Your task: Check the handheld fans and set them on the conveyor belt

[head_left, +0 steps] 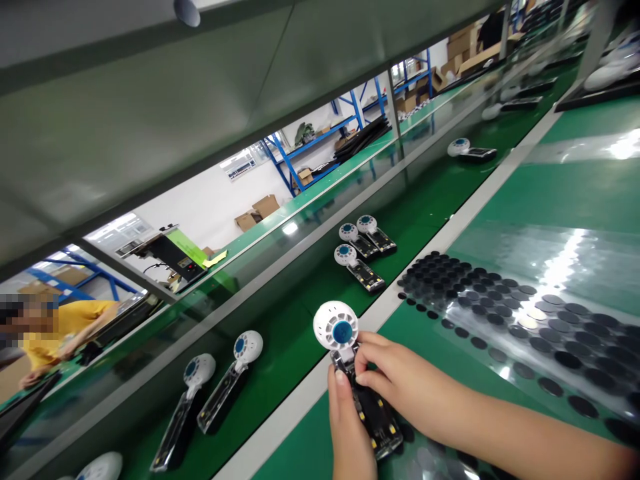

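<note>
Green bench mat (306, 448): left hand (350, 433) clenched from below round the black handle of a white round-headed plastic fan (339, 332), thumb on top. Right hand (400, 380) pinches the handle just under the head. Beyond the grip, a dark conveyor belt (295, 327) carries similar fans (359, 265). To the right lie black round pads (500, 313).

Fan units (361, 256) lie on belt (300, 313), left of discs (493, 303)

Single head view, tilted, looking down close over green bench (550, 193)
</note>
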`<state>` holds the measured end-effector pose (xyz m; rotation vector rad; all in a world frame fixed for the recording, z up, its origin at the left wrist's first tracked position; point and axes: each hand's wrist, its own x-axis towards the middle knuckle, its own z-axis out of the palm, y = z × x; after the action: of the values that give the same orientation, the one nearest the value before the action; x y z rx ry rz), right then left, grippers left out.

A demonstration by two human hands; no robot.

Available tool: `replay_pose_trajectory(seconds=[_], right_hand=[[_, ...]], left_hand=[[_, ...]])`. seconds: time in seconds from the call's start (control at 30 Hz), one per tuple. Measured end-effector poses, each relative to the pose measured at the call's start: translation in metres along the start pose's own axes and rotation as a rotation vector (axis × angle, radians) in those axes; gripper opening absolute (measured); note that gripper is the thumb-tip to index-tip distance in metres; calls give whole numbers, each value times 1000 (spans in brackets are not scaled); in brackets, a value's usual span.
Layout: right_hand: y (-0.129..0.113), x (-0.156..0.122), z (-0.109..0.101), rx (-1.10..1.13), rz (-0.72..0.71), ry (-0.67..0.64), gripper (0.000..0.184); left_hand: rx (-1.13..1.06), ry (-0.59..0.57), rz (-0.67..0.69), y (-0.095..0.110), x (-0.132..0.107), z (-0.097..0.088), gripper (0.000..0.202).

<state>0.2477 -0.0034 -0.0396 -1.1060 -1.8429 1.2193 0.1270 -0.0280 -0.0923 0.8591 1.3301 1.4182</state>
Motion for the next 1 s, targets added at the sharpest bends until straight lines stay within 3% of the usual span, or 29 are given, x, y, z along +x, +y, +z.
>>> replay_pose_trajectory(seconds=[0.37,0.47,0.6,0.77,0.9,1.0], right_hand=[[10,-1,16,122,23,97,17],[16,4,19,214,85,98,31],[30,9,10,287,141,40,30],[47,-11,-7,131,131,152,26],[54,-25,2,-189,-7,158,23],[55,-26,9,-361,-74,146,27]], left_hand=[[-164,4,-33,-1,4,5,33],[-184,-19,-70,0,3,4,41],[-84,-93,-133,-1,1,1,52],[-59,-98,-100,1,2,4,45],[187,-107,-120,26,26,11,30],[350,-50,-63,54,75,16,25]])
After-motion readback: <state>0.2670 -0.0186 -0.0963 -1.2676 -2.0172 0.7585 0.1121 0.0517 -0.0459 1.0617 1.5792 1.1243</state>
